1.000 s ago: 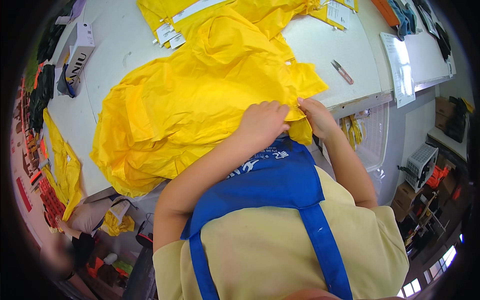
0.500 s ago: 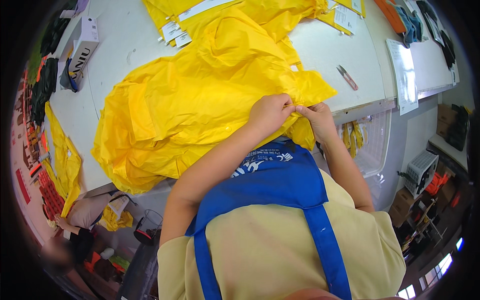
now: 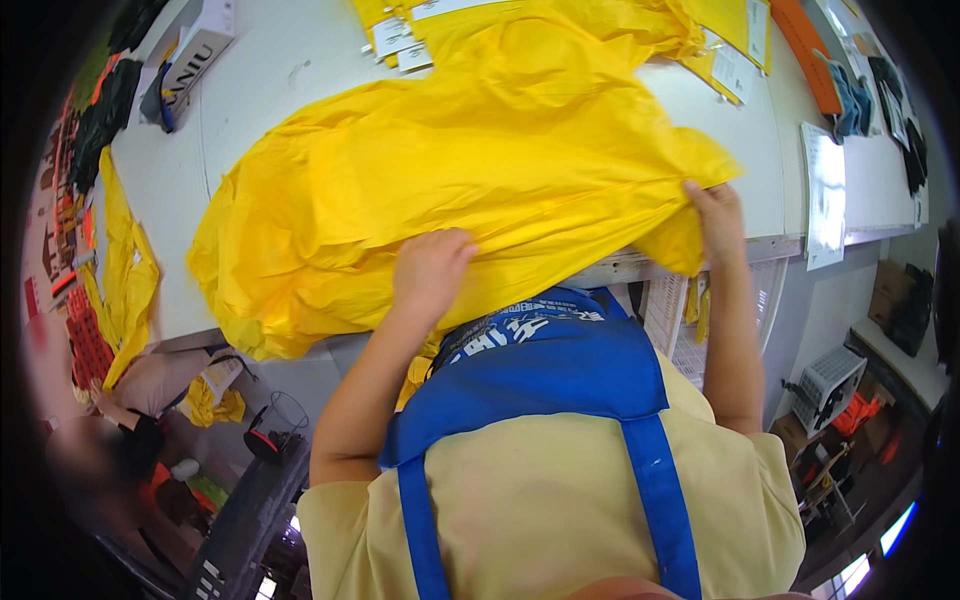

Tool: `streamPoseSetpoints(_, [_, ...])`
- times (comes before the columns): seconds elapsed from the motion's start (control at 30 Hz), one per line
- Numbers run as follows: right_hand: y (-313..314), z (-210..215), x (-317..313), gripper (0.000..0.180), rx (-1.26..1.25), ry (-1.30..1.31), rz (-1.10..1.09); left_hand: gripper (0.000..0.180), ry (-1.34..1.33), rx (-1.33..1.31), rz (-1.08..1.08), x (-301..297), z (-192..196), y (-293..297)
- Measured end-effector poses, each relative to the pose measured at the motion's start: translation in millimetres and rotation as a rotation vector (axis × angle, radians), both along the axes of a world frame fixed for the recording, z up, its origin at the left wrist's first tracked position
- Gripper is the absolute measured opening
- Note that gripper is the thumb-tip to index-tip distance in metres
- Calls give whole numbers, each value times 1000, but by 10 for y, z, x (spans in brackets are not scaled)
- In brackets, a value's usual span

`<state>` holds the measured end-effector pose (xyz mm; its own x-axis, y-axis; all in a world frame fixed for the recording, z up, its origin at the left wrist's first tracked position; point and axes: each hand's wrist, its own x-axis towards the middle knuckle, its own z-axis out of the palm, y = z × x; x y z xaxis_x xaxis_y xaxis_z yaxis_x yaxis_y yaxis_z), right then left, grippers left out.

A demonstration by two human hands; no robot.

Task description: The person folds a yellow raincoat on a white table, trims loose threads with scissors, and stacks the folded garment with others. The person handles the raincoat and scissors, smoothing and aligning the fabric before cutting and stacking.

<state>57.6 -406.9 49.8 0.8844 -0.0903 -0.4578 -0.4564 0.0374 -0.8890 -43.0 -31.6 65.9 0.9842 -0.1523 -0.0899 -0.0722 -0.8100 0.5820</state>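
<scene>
The yellow garment (image 3: 470, 170) lies spread over the white bench (image 3: 250, 90) (crumpled, overhanging its near edge); the left hand (image 3: 430, 268) presses flat on it, fingers together; the right hand (image 3: 712, 218) pinches its right corner; paper tags (image 3: 395, 42) lie beyond.

Garment workshop or packing floor. Long white worktop (image 3: 250, 100) carries a large spread of thin yellow fabric (image 3: 450, 190), with more yellow pieces and paper tags (image 3: 400, 45) at its far edge. Another yellow piece (image 3: 125, 280) hangs off the left end. The person wears a blue work apron (image 3: 540, 370). Plastic crates (image 3: 830, 375) and stacked cartons (image 3: 900, 290) stand on the floor off the right end; red goods (image 3: 85, 340) are piled off the left.
</scene>
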Motion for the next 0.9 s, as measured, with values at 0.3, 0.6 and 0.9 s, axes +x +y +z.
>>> streamPoseSetpoints(0.3, [1139, 231, -85, 15, -919, -863, 857, 19, 41, -20, 203, -206, -261, 434])
streamPoseSetpoints(0.6, [1265, -251, 94, 16, -853, -391, 1019, 22, 212, -157, 407, -39, -415, 358])
streamPoseSetpoints(0.9, [1401, -388, 184, 15, -865, -216, 1068, 27, 466, 94, 193, 295, -647, 488])
